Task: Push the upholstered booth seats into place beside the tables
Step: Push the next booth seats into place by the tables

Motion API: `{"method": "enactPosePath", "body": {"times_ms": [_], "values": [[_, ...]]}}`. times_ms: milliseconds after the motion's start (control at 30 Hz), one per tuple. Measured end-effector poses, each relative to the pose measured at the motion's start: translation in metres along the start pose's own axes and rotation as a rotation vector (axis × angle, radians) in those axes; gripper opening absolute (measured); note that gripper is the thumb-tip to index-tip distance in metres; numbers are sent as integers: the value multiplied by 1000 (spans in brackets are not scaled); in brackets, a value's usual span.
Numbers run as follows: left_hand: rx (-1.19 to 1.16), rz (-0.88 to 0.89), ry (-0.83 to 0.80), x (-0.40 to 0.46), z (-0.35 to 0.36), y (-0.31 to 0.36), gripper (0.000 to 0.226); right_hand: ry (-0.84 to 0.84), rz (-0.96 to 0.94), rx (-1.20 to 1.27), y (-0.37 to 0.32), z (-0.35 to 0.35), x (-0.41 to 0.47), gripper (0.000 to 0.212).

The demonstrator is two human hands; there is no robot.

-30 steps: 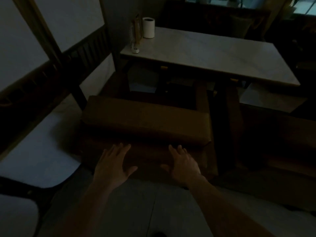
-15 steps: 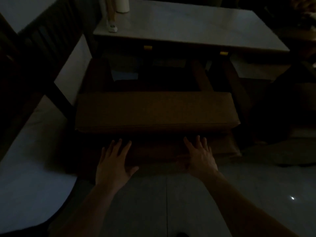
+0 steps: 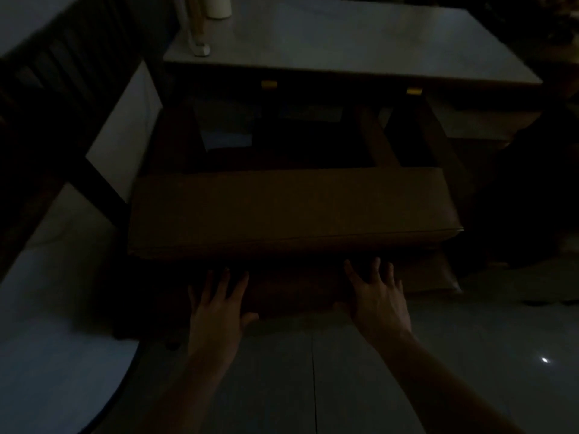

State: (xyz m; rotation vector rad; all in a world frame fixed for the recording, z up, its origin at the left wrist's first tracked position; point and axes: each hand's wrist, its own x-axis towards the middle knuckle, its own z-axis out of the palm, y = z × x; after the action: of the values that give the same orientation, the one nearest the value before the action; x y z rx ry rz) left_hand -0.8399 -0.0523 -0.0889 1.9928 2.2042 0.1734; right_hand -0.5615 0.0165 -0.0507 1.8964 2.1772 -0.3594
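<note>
A brown upholstered booth seat (image 3: 291,211) lies crosswise in the middle of the dim head view, its far edge near the legs of a pale-topped table (image 3: 344,39). My left hand (image 3: 217,308) rests flat against the seat's lower front panel, fingers spread. My right hand (image 3: 377,297) presses the same panel further right, fingers also spread. Both forearms reach in from the bottom of the frame. Neither hand grips anything.
A white cup (image 3: 217,6) and a small stand (image 3: 200,48) sit at the table's far left corner. A dark slatted wooden divider (image 3: 62,98) runs along the left. A pale rounded tabletop (image 3: 53,355) fills the lower left. Tiled floor (image 3: 313,386) lies under my arms.
The view has swung to face the seat squarely and come closer to the table. Both hands stay flat on the seat's front panel, spread a little wider apart.
</note>
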Motion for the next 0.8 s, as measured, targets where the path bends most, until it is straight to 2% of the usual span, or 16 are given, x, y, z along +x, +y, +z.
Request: {"method": "enactPosePath", "body": {"times_ms": [367,800], "values": [[-9,33,-2,13,1,-15,85,-50,29,-27,-12,-10,4,88],[-82,63,0,92,-17,-83,90,-53,23,-39,-70,-13,60,87]]}}
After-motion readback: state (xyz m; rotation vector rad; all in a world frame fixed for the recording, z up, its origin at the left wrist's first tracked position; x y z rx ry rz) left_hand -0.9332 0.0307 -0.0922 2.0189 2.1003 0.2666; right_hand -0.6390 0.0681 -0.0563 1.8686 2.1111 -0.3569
